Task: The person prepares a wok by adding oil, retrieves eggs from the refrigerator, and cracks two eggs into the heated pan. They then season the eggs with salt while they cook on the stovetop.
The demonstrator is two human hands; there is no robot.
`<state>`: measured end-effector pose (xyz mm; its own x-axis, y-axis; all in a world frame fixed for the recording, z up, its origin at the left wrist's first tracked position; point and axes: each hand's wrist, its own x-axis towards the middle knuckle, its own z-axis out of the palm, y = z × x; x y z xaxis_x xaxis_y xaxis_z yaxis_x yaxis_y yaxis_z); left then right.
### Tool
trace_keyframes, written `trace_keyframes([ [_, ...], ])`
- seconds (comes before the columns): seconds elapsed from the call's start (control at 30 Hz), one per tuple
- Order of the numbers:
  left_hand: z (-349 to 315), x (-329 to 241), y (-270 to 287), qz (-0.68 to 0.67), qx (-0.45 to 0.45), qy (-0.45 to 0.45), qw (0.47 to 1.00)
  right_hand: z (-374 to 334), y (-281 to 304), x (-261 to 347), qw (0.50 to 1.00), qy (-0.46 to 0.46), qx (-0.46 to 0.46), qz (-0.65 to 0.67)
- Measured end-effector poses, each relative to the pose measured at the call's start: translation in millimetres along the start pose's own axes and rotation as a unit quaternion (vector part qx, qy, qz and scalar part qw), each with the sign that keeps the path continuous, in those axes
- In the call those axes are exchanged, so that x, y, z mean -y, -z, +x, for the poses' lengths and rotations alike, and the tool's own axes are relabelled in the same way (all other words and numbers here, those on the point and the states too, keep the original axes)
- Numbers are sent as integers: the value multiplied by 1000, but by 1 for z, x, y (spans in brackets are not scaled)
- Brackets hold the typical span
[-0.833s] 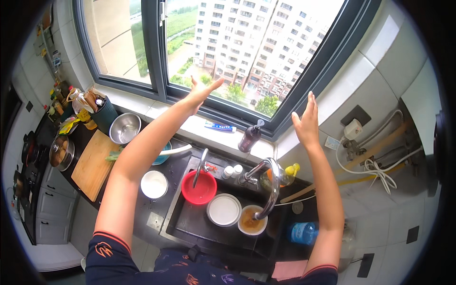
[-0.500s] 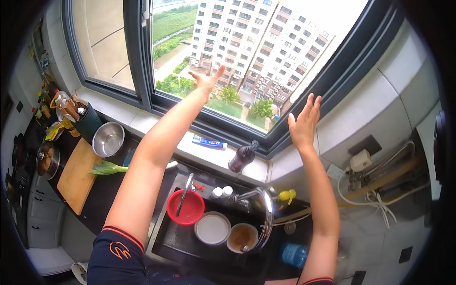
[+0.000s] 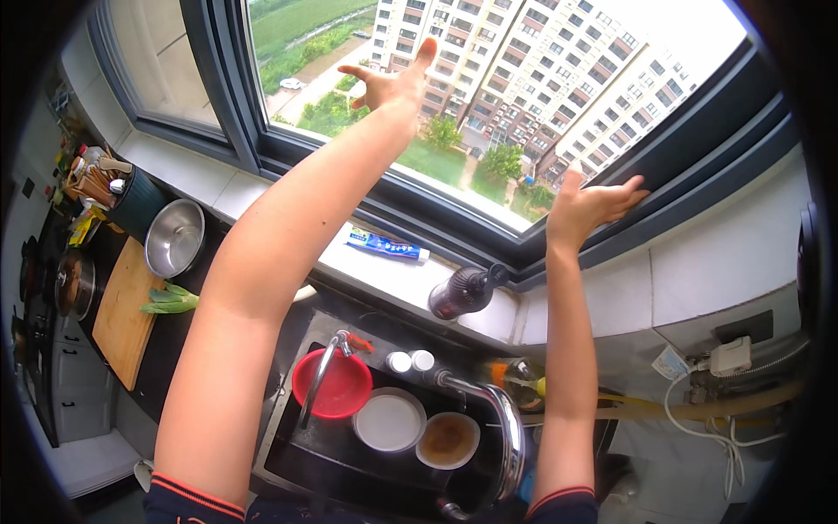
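Observation:
Both my arms are stretched out over the sink toward a dark-framed window [image 3: 454,205]. My left hand [image 3: 394,86] is open in front of the glass, with thumb and fingers spread and nothing in it. My right hand [image 3: 589,208] is also open, fingers pointing right across the lower right part of the window frame; whether it touches the frame I cannot tell. Below my hands, a blue and white tube [image 3: 387,245] and a dark bottle with a black cap [image 3: 461,293] are on the white tiled sill [image 3: 410,273].
In the dark sink [image 3: 327,463] are a red basin [image 3: 333,384], a white bowl [image 3: 389,421] and a bowl of brownish contents [image 3: 448,440], beside a curved chrome tap [image 3: 509,419]. Leftward are a metal bowl [image 3: 175,240], a cutting board [image 3: 127,319] and a leek [image 3: 172,299]. Cables [image 3: 698,419] hang at right.
My left hand has reached farther up across the glass. My right hand has tilted, its fingers swinging from upward to rightward over the frame. The whole view has shifted slightly.

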<state>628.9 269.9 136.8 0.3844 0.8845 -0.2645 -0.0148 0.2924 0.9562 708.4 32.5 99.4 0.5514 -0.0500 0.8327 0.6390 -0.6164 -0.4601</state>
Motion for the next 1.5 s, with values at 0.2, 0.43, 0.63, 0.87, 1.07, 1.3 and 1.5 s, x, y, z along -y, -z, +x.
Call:
trace_keyframes([
  [0.2,15,1,5,-14,-23,-3,1000,17,-9,17,991,-120,-10,55],
  [0.43,2,-21,14,72,-57,19,996,34,11,34,964,-221,9,145],
  [0.63,13,-20,25,8,-49,4,999,33,10,17,974,-139,42,175],
  [0.87,28,-21,32,-51,-37,5,998,21,-10,10,997,-77,-14,-20],
  [1.07,50,-23,41,-146,-10,49,988,20,-15,2,997,-49,7,-63],
  [1.3,44,-50,60,-191,-11,147,970,10,15,15,990,19,128,-56],
  [1.5,76,-22,94,-183,-10,-19,983,43,18,33,950,-204,204,122],
])
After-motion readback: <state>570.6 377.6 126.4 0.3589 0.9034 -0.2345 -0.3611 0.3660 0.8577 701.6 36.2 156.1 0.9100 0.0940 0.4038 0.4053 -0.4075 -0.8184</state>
